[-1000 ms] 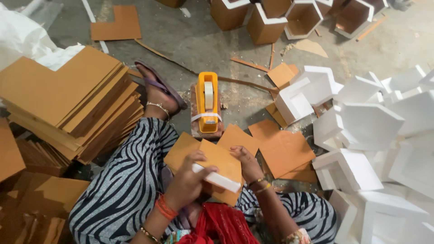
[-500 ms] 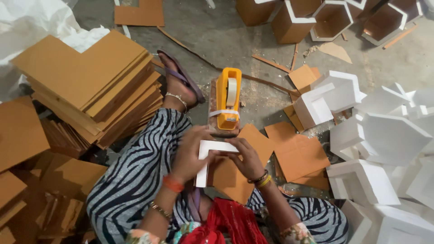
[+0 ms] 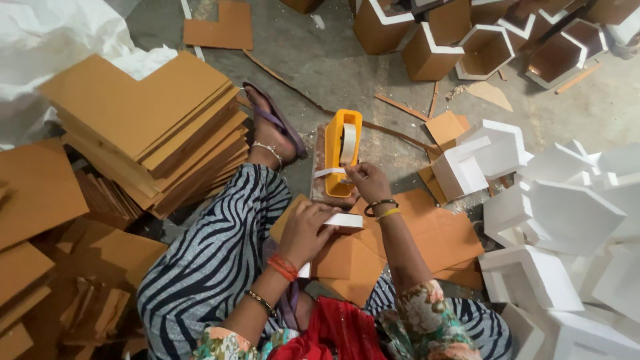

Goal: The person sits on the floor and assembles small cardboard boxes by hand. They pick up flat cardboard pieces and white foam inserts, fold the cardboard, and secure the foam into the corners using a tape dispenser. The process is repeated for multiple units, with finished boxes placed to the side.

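My left hand [image 3: 305, 230] presses down on a small white-faced board piece [image 3: 341, 221] that rests on brown board panels [image 3: 353, 260] in my lap. My right hand [image 3: 366, 180] reaches forward to the yellow tape dispenser [image 3: 342, 152] standing on the floor and pinches the free end of the white tape [image 3: 330, 172], which is stretched out to the left of the fingers. The dispenser sits on a reddish block beside my sandalled foot [image 3: 273, 130].
A tall stack of L-shaped brown boards [image 3: 143, 127] stands at the left, with loose brown pieces [image 3: 40, 193] beyond it. White hexagonal box shells [image 3: 567, 213] crowd the right. Brown hexagonal boxes with white rims [image 3: 433, 47] line the top. Wood strips [image 3: 293, 87] lie on the concrete floor.
My right hand left the white piece and moved forward to the tape dispenser, taking the tape end. My left hand stayed on the white piece. The view shifted slightly.
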